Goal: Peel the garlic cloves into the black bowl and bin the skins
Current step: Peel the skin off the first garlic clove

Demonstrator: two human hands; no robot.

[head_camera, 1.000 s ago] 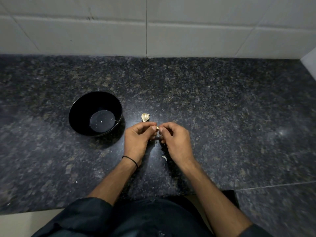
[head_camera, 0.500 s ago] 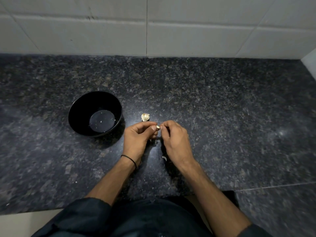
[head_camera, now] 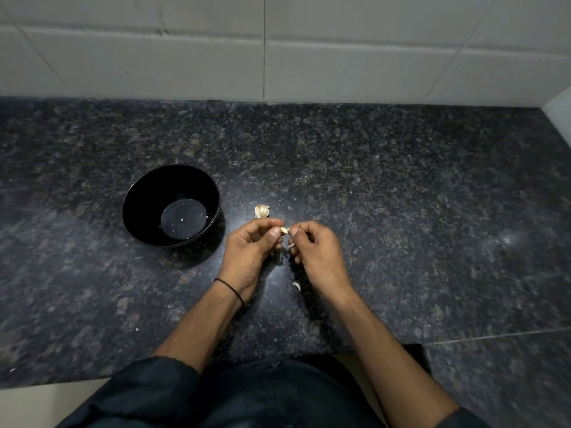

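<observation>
Garlic clove (head_camera: 285, 230): small, pale, held just above the counter and pinched from both sides. Left hand (head_camera: 247, 251): thumb and forefinger closed on the clove's left end, the other fingers curled beneath. Right hand (head_camera: 318, 254): thumb and forefinger closed on the clove's right end, the remaining fingers folded into the palm. Only a sliver of the clove shows between the two thumbnails, and how much skin remains on it cannot be told. Pale sliver (head_camera: 290, 244): just below the clove by the right thumb; whether it hangs from the clove or lies on the counter cannot be told. Garlic cluster (head_camera: 262, 211): unpeeled and off-white, resting on the counter just beyond the left forefinger, apart from both hands. Skin scrap (head_camera: 296, 286): on the counter near the right wrist. Black bowl (head_camera: 139, 208): upright, to the left of the left hand and clear of it, a few pale specks on its floor. Wristband (head_camera: 230, 290): thin and black, on the left wrist. Granite countertop (head_camera: 401, 196): dark and speckled, bearing all the items. Tiled wall (head_camera: 340, 57): pale, behind the counter. Sleeve (head_camera: 154, 390): dark, on the left forearm.
</observation>
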